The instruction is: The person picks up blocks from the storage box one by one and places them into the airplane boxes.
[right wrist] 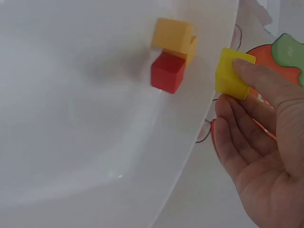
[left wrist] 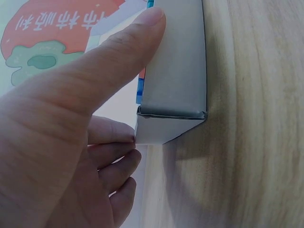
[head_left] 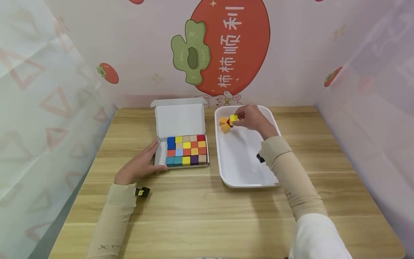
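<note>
My right hand (head_left: 253, 118) pinches a yellow cube (right wrist: 232, 73) between thumb and fingers, above the far end of a white tray (head_left: 237, 158). Below it in the tray lie a red cube (right wrist: 167, 73) and two orange cubes (head_left: 225, 128) close together. To the left, a white cardboard box (head_left: 179, 120) stands with its lid up, holding rows of coloured cubes (head_left: 187, 145). My left hand (head_left: 139, 165) grips the box's near left corner, thumb along the front wall (left wrist: 175, 71) and fingers against the left side.
Both containers stand side by side on a wooden table (head_left: 181, 212), the tray on the right. Behind them rises a wall (head_left: 139, 43) with a big painted persimmon, and patterned side panels flank the table. A strip at the box's left end holds no cubes.
</note>
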`<state>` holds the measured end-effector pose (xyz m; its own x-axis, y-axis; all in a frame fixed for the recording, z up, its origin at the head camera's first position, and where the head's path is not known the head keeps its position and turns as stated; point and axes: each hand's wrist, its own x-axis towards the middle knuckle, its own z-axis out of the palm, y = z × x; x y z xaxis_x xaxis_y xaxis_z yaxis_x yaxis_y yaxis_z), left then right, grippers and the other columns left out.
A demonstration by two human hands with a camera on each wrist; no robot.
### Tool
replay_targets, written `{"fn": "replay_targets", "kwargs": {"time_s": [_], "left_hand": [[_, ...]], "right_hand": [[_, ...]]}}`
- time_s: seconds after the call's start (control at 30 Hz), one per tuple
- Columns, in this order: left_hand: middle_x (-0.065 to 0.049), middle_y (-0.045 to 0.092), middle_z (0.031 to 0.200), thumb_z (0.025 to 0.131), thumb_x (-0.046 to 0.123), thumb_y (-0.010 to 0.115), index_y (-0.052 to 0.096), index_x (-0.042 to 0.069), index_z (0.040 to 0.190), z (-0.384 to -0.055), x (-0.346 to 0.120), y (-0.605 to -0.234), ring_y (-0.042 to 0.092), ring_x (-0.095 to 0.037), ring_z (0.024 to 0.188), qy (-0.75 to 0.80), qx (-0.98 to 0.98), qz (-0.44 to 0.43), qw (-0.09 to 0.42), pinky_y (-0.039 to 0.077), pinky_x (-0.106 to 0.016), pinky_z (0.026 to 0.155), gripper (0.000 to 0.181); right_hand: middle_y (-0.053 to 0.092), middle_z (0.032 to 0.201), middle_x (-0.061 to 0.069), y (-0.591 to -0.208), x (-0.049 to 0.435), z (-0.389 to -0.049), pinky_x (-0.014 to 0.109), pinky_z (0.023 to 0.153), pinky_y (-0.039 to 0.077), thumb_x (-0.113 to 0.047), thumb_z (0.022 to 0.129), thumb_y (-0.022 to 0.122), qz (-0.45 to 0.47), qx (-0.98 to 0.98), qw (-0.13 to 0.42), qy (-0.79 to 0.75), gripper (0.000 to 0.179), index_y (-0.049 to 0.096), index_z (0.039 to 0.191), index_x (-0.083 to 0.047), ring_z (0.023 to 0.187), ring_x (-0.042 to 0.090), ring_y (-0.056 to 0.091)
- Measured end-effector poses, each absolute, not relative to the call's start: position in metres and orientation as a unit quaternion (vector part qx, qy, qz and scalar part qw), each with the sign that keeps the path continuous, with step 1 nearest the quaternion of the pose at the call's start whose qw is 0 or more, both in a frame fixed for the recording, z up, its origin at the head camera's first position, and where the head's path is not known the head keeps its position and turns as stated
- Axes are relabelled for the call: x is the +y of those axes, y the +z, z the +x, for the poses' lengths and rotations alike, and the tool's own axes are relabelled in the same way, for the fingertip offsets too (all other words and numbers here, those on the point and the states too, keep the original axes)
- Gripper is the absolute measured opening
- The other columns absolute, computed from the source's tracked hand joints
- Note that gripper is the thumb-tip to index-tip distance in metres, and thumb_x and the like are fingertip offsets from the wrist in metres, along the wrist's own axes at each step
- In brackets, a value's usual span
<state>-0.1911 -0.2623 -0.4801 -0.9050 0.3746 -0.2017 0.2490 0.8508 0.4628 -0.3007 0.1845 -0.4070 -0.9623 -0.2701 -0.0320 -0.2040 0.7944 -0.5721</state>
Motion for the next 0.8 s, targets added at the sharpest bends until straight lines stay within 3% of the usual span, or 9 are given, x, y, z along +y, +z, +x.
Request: {"fn": "replay_targets", "kwargs": {"time_s": [0.53, 0.8], "left_hand": [[-0.018, 0.003, 0.179, 0.086, 0.063, 0.081, 0.006, 0.004, 0.17, -0.191, -0.26, -0.478, 0.015, -0.045, 0.164, 0.217, 0.952, 0.159, 0.144, 0.027, -0.06, 0.129, 0.127], [-0.018, 0.002, 0.179, 0.086, 0.064, 0.08, 0.006, 0.003, 0.17, -0.192, -0.259, -0.478, 0.015, -0.045, 0.164, 0.221, 0.951, 0.159, 0.148, 0.025, -0.06, 0.13, 0.127]], "right_hand": [[0.074, 0.098, 0.009, -0.365, 0.092, -0.273, 0.035, 0.085, 0.061, -0.019, 0.09, 0.086, -0.231, 0.927, 0.044, -0.293, 0.024, 0.079, 0.108, -0.005, 0.093, 0.026, 0.063], [0.074, 0.108, 0.004, -0.366, 0.035, -0.269, 0.028, 0.09, 0.061, -0.024, 0.092, 0.084, -0.264, 0.918, 0.079, -0.286, 0.031, 0.078, 0.119, -0.009, 0.098, 0.019, 0.064]]}}
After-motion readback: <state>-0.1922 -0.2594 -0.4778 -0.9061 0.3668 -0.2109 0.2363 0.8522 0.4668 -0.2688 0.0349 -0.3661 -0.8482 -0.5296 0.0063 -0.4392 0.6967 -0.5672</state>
